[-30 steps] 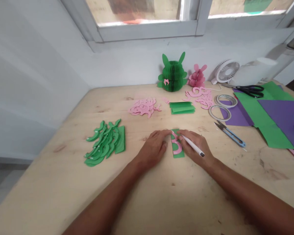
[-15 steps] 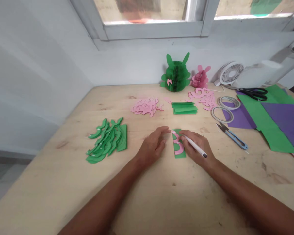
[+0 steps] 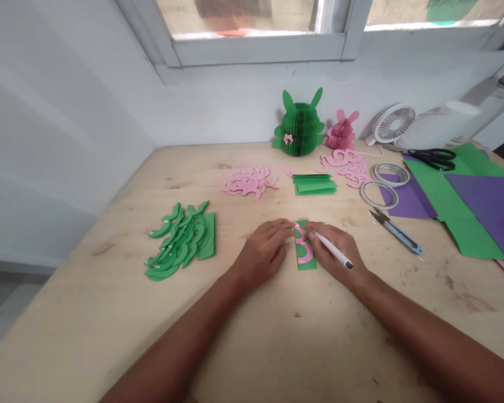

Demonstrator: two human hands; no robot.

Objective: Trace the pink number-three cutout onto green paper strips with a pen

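A white pen (image 3: 332, 249) with a dark end slants through my right hand (image 3: 338, 249), whose fingers are closed around it at the right edge of a green paper strip (image 3: 308, 266). Lying on the strip is a pink curved paper cutout (image 3: 306, 253), its upper part partly covered by my fingers. My left hand (image 3: 265, 247) rests on the table with fingers stretched toward the strip's upper left edge, the fingertips at or touching it. Left of that hand are a pile of green curved cutouts (image 3: 178, 243) and a green paper piece (image 3: 210, 232).
Pink cutouts (image 3: 248, 182) and folded green strips (image 3: 315, 184) lie farther back. A green paper rabbit (image 3: 301, 129) and a pink one (image 3: 340, 134) stand by the wall near a fan (image 3: 397, 123). To the right are tape rolls (image 3: 380, 206), thread snips (image 3: 403, 236), black scissors (image 3: 434, 158) and purple paper (image 3: 483, 201).
My left hand has shifted slightly right, its fingertips now at the strip's edge. The right hand stays at the strip with the pen; the whole view has shifted slightly.
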